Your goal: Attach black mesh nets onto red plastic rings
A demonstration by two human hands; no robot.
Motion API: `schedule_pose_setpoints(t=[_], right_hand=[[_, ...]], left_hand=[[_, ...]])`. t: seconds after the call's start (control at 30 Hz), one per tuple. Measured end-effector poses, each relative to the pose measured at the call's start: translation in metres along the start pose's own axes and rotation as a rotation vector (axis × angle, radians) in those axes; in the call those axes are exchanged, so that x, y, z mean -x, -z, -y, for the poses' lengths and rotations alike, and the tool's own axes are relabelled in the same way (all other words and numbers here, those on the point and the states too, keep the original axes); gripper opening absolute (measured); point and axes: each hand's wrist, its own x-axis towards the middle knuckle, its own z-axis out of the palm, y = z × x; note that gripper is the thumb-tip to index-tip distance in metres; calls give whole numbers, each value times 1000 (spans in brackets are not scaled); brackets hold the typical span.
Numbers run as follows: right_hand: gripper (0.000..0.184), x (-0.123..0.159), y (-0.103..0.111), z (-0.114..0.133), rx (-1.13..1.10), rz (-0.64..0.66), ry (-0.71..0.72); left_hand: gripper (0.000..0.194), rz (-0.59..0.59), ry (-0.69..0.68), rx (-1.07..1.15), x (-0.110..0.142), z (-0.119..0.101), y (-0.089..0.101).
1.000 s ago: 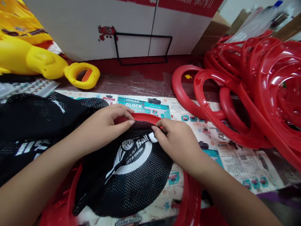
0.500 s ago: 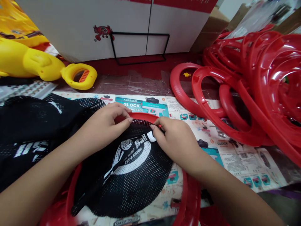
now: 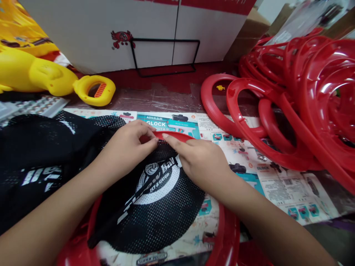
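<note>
A red plastic ring (image 3: 227,236) lies in front of me, and a black mesh net (image 3: 161,210) with a white ball-and-racket print is spread inside it. At the ring's far rim, my left hand (image 3: 124,147) pinches the top edge of the mesh. My right hand (image 3: 196,159) lies on the mesh beside it, its forefinger stretched left along the rim and touching the left fingertips. Both hands press the net edge against the ring.
A heap of black mesh nets (image 3: 41,155) lies at the left. Many red rings (image 3: 291,111) are stacked at the right. Yellow plastic toy parts (image 3: 94,88) sit at the back left before a white carton (image 3: 124,29). Printed paper sheets (image 3: 277,177) cover the table.
My right forefinger has slid left along the far rim until it meets the left fingertips. The mesh print has shifted and wrinkled slightly. The left hand has stayed in place.
</note>
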Motion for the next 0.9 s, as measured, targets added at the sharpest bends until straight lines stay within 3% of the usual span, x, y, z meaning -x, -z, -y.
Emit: schedule_pose_setpoints(t=[0.27,0.43,0.6,0.73,0.9], right_hand=[[42,-6,4,8,161,68,80],[35,-2,4,2,10,84,28],[16,2,8,-7,-283,-5,-265],[19,0,11,-11,-324,35,-265],[19,-2,10,-12,-379,26,-296]], left_hand=[[28,-3,-44,-15,0,1,-1],[23,10,-118,-61,3,5,-2],[26,-8,-408,-107,10,10,-5],[28,77,-578,-188,15,14,-6],[35,67,-651,-263,16,16,-9]])
